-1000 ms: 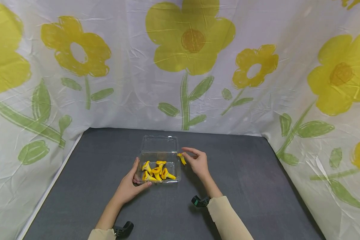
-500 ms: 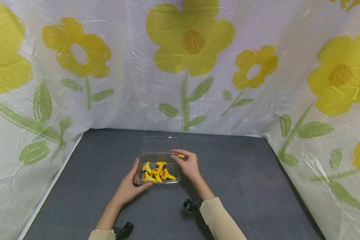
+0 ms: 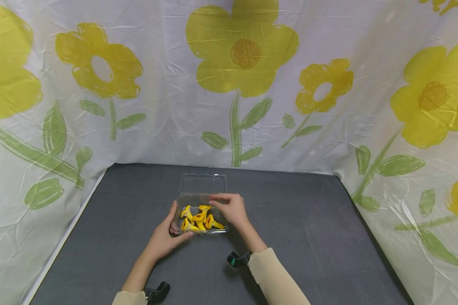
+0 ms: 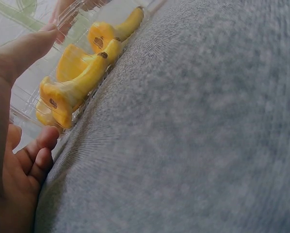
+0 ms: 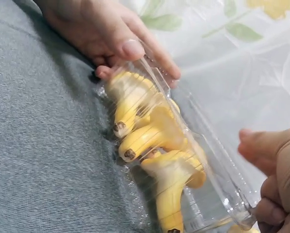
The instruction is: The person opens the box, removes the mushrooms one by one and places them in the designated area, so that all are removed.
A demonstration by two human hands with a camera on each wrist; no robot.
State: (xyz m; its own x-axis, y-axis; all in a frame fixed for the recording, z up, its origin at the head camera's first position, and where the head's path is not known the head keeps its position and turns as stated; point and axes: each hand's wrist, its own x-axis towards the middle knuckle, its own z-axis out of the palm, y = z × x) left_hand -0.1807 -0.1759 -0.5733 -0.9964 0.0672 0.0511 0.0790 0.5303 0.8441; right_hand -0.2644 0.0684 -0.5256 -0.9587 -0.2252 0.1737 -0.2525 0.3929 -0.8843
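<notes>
A clear plastic box (image 3: 222,231) with its lid laid back holds several yellow mushrooms (image 3: 199,220). My left hand (image 3: 164,239) grips the box's left side, thumb at the near edge. Seen from the right wrist, that hand (image 5: 104,31) has its fingers around the far end of the box. My right hand (image 3: 233,209) is over the box's right rear part, fingers bent. A bit of yellow mushroom (image 5: 242,228) shows under the right hand (image 5: 281,174) in the right wrist view, apparently in its fingers; the head view hides it.
The box stands on a dark grey table (image 3: 309,228). A white curtain (image 3: 168,127) with yellow flowers hangs behind and at both sides. Each wrist wears a black band device (image 3: 238,259).
My right hand has moved left from beside the box to over its right rear part, and the mushroom it pinched has gone from the head view. The left hand and box have stayed put.
</notes>
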